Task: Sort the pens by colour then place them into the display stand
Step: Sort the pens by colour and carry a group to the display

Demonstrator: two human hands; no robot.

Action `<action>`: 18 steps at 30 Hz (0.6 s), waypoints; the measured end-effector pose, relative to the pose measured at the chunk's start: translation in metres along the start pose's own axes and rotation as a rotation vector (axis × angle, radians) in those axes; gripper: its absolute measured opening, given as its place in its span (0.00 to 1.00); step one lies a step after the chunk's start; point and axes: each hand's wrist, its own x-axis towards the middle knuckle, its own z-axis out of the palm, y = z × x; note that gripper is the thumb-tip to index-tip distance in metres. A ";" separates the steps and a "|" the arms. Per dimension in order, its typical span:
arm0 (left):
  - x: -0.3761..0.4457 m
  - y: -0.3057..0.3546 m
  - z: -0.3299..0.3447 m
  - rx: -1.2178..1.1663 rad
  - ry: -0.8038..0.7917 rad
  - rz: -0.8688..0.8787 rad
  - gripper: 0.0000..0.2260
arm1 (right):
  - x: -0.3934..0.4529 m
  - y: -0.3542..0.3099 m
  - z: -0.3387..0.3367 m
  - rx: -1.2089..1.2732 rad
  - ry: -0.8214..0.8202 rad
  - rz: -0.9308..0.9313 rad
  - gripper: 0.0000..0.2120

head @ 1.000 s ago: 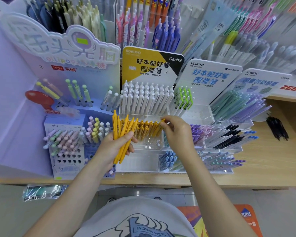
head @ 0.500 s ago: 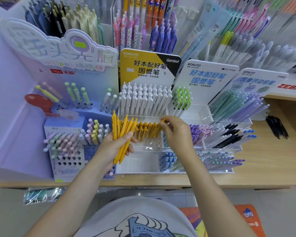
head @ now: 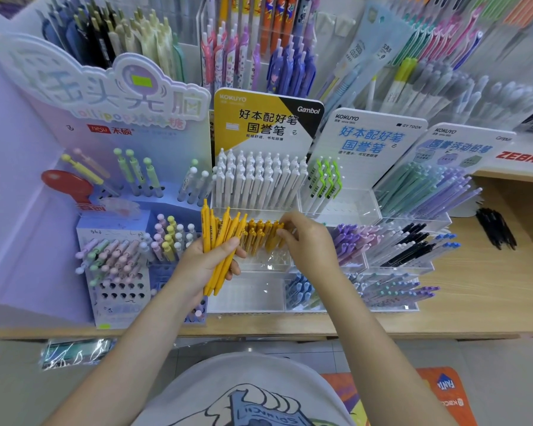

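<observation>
Left hand (head: 211,265) grips a fanned bundle of yellow plastic pens (head: 220,241); right hand (head: 308,241) pinches one yellow pen among those standing in the clear acrylic display stand (head: 268,265), below the white pens (head: 259,182).

A fanned bunch of yellow pens (head: 220,250) stands tips-down, upright. More yellow pens (head: 263,233) lean in rows inside the clear display stand (head: 259,265), below white pens (head: 259,182).
</observation>
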 end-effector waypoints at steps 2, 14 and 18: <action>0.000 0.000 0.000 0.000 -0.001 -0.003 0.13 | 0.004 -0.002 0.000 -0.016 -0.020 -0.007 0.05; -0.008 0.004 -0.019 -0.047 0.036 0.036 0.09 | -0.007 -0.021 -0.017 0.219 0.168 -0.057 0.05; -0.015 0.003 -0.035 -0.082 0.064 0.011 0.13 | -0.014 -0.036 0.001 0.297 0.113 -0.064 0.05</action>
